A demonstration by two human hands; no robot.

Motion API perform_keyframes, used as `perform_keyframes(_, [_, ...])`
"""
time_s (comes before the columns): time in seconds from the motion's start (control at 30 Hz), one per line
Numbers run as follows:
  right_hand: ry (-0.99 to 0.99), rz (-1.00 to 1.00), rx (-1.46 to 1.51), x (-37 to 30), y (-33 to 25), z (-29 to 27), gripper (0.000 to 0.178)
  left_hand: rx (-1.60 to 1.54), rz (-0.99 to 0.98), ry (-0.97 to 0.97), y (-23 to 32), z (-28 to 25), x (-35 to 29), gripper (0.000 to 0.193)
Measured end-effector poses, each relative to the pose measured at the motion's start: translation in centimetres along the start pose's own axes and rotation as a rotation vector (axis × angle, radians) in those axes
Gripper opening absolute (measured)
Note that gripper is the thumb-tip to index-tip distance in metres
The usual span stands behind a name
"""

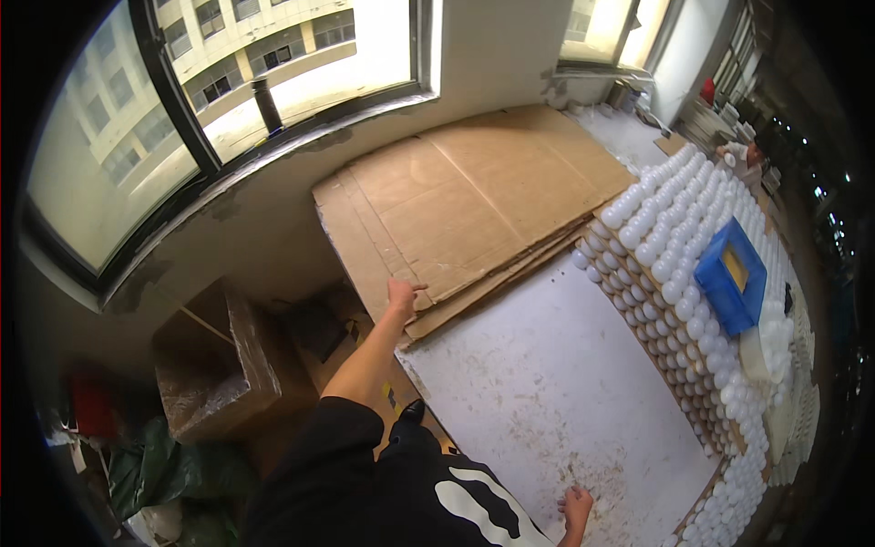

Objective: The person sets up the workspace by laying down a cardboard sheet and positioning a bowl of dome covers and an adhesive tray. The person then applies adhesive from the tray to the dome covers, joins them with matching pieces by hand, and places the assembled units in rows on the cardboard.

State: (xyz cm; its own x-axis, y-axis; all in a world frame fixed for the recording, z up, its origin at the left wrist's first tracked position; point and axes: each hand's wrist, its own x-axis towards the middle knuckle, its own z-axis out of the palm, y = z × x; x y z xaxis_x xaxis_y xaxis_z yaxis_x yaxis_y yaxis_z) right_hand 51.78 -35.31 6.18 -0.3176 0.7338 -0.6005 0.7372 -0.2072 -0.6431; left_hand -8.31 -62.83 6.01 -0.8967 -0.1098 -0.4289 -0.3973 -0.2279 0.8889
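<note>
Left hand [401,296] at the near left corner of the stacked cardboard sheets [492,173], index finger extended along the top; thumb and underside hidden, so cannot tell whether it grips the edge; right hand [575,506] low over the white tabletop [547,365], fingers curled, forearm cut off by the lower frame edge; cannot tell whether anything is pinched; sheets lie at the table's far end, beneath the windows, number of layers hard to count; scattered debris [588,456] near the right hand, too small to identify; right side: tiered rows of white domed pieces [674,292], lower rows partly hidden; blue bin [749,316] tilted on top, contents unclear; co-worker [749,169] beyond, small and largely obscured.
</note>
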Motion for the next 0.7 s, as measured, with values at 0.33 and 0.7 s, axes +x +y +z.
perform_keyframes(0.33, [-0.153,-0.047,0.063,-5.9,-7.0,11.7,0.042,-0.013,-0.052,-0.099,-6.5,1.5,7.8,0.026])
perform_keyframes(0.7, [-0.242,-0.204,-0.173,-6.3,-7.7,10.4,0.046,0.589,0.707,-0.202,-0.9,5.3,8.4,0.02])
